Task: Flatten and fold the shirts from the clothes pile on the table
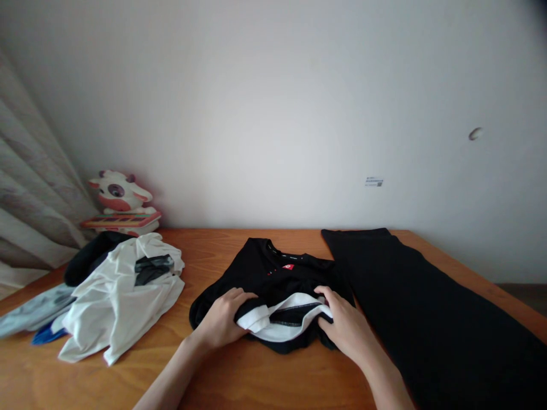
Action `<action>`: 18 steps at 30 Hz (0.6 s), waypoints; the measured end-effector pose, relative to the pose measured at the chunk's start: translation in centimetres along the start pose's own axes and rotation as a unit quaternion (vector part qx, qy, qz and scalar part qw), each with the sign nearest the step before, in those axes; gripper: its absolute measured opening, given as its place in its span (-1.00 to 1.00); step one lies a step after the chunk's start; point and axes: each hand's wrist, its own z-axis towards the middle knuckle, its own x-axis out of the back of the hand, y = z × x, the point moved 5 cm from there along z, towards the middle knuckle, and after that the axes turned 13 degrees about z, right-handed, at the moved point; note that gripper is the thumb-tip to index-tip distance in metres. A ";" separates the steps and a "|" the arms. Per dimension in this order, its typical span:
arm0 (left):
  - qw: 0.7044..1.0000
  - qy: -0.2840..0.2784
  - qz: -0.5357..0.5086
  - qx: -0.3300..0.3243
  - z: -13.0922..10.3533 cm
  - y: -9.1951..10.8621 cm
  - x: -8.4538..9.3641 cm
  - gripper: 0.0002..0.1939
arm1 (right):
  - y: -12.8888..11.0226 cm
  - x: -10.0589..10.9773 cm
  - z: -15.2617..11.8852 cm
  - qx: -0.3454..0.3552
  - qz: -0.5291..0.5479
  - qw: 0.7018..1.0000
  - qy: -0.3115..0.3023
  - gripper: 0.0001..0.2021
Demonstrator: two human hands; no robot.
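Note:
A black shirt [239, 267] with a small red label near its collar lies on the wooden table in front of me. Its near end is bunched up, and a white band [284, 333] of fabric loops open between my hands. My left hand [224, 319] is closed on the left side of the bunched shirt, beside a folded bit of the white band. On the right, my right hand [344, 324] pinches the other end of the band between thumb and fingers. The undersides of both hands' grips are partly hidden by cloth.
Black trousers [410, 296] lie flat along the right of the wooden table [213, 376]. At the left is a pile with a white garment [115, 290], grey and blue cloth. Behind it stand a cow-shaped toy keyboard [122, 205] and a curtain [34, 188].

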 end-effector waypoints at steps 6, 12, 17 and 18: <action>0.972 0.224 -0.037 0.062 -0.4 -0.5 2.8 -0.70 | -0.6 2.4 0.4 0.026 -0.081 0.984 0.158 -0.58; 0.938 0.197 -0.241 0.151 -0.6 -1.9 2.3 -0.83 | -3.4 4.0 -0.9 0.048 0.109 0.992 0.025 -0.75; 0.948 0.004 -0.297 0.111 -0.2 0.5 1.1 -0.73 | -3.5 2.5 -1.2 0.039 0.176 0.983 -0.025 -0.59; 0.957 -0.025 -0.276 0.090 -0.2 1.1 1.0 -0.70 | -3.2 2.0 -1.0 0.047 0.166 0.985 -0.013 -0.46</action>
